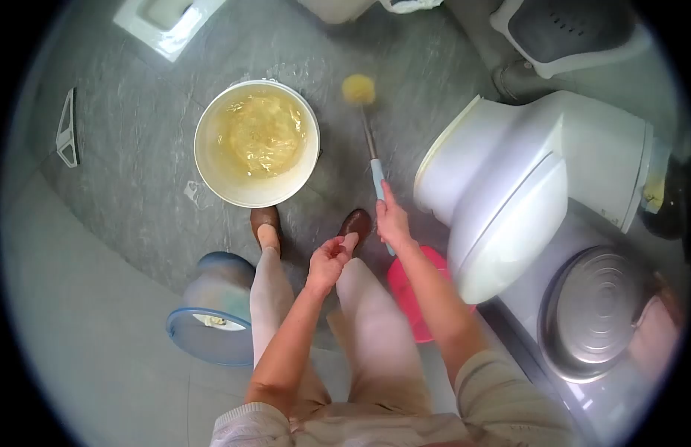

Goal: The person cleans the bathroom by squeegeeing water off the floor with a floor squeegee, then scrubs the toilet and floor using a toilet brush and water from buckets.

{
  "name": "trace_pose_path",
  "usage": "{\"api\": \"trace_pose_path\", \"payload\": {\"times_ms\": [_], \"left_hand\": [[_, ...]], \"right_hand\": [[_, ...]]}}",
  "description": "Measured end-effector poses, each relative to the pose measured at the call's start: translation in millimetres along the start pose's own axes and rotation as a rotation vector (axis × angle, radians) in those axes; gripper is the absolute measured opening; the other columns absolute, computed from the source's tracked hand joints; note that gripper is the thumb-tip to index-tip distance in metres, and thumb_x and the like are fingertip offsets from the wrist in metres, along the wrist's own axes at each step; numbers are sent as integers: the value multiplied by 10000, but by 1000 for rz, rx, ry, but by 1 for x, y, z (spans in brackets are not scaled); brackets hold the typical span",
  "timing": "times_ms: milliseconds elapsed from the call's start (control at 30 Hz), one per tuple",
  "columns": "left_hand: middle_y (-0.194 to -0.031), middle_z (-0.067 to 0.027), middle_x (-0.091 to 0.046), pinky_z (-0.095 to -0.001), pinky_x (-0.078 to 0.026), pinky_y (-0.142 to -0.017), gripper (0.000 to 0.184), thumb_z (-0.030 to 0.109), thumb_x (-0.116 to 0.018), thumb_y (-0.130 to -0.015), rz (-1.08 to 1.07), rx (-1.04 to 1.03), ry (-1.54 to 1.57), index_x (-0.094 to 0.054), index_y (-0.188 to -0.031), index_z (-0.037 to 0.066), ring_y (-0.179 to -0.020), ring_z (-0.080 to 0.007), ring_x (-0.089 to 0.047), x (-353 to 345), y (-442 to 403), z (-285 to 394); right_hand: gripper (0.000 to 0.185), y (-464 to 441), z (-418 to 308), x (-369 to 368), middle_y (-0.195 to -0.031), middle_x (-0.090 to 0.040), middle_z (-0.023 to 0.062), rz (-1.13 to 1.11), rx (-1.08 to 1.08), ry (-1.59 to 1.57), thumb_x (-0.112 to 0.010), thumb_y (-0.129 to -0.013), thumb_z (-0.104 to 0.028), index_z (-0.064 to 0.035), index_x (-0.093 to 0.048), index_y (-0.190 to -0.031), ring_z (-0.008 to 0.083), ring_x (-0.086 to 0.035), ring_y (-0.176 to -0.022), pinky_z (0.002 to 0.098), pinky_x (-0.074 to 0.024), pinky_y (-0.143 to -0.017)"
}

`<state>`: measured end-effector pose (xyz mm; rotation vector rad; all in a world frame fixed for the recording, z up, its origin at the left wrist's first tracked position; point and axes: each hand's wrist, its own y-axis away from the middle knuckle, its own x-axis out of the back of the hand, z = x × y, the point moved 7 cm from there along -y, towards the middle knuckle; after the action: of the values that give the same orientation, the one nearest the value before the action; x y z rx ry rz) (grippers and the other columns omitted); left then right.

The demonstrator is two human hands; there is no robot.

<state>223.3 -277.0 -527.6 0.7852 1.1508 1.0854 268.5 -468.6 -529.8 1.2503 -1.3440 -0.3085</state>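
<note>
Holding the brush: the right hand (391,220), its grip wrapped around the pale blue handle of a long brush (376,179).
Brush head: yellow, blurred, at the far end of a metal shaft, to the right of the bucket and apart from it.
Left hand (327,262): near the right knee, fingers bent inward; cannot tell whether this grip is closed or has something in it.
Bucket (203,160): white, round, upright on the floor (137,194), just beyond the left shoe (265,219), with rippled, yellowish water inside.
Right shoe (356,222): brown like the left, between the two hands.
Blue-rimmed bin (183,344): beside the left leg, something pale inside.
Pink tub (409,298): beside the right leg, partly under the right forearm.
White curved object (502,216): large, right of the brush; its kind is unclear.
Counter (578,227): at the lower right, bearing a round metal lid (595,313).
Floor's left edge: a white triangular piece (67,134).
</note>
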Motion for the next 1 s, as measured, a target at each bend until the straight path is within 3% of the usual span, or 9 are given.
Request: {"api": "trace_pose_path", "payload": {"times_ms": [100, 133, 333, 433, 500, 567, 700, 900, 1000], "left_hand": [[-898, -25, -567, -248, -439, -680, 370, 56, -557, -772, -23, -39, -82, -510, -1137, 15, -787, -105, -535, 0, -5, 16], [-894, -24, -567, -245, -438, -679, 362, 51, -554, -772, -9, -61, -116, -516, -1130, 14, -783, -103, -533, 5, -12, 22], [-881, -4, -569, -223, -435, -669, 303, 80, -561, -805, -6, -108, -50, -543, -1103, 27, -761, -81, -525, -17, -25, 79], [-879, -5, -569, -226, -440, -679, 289, 73, -561, -815, 3, -144, 63, -544, -1099, 25, -769, -84, -532, -28, -22, 93], [-887, -8, -571, -227, -441, -687, 279, 62, -552, -824, -15, -143, 30, -543, -1100, 23, -777, -88, -538, -29, -22, 91], [-897, -11, -572, -226, -440, -695, 278, 53, -540, -828, -25, -121, 6, -538, -1105, 22, -787, -95, -543, -33, -29, 84], [-918, -13, -571, -229, -441, -704, 286, 47, -531, -826, -14, -126, 96, -533, -1111, 21, -807, -105, -555, -36, -34, 93], [-929, -11, -571, -231, -439, -706, 295, 55, -537, -821, -3, -77, 130, -535, -1116, 37, -821, -105, -560, -38, -41, 97], [-931, -10, -574, -233, -438, -699, 296, 56, -540, -821, -9, -99, 124, -536, -1117, 40, -820, -103, -560, -41, -41, 107]], "right_hand": [[479, -38, -16, 11, -763, -602, 228, 81, 148, 158, -342, -898, -241, -255, -232, -1364, 356, -576, -539, 452, -483, -621], [487, -45, -50, 29, -804, -604, 233, -2, -15, 42, -339, -897, -243, -261, -218, -1369, 335, -588, -551, 438, -490, -616], [654, -265, -166, 155, -837, -559, 226, 64, 85, -130, -395, -829, -40, -165, -75, -1384, 264, -568, -508, 402, -472, -396], [665, -254, -181, 172, -898, -548, 227, 29, 234, -144, -403, -827, -39, -149, -66, -1389, 248, -556, -497, 396, -460, -389], [762, -174, -157, 126, -622, -527, 135, 73, 264, 79, -414, -781, 17, -173, -17, -1403, 211, -535, -442, 347, -463, -370], [781, -134, -132, 88, -635, -536, 129, -85, 18, 16, -421, -750, 49, -168, -59, -1406, 204, -528, -437, 354, -459, -371], [814, -321, -165, 175, -867, -567, 185, 29, 109, -247, -464, -701, 52, -143, -101, -1404, 209, -498, -429, 363, -450, -385], [821, -200, -133, 139, -840, -552, 206, 4, 221, 133, -456, -739, 38, -178, -35, -1410, 224, -542, -467, 340, -464, -385], [812, -196, -140, 144, -1112, -528, 256, -13, 103, 204, -496, -753, 0, -166, -46, -1408, 277, -605, -555, 350, -478, -406]]}}
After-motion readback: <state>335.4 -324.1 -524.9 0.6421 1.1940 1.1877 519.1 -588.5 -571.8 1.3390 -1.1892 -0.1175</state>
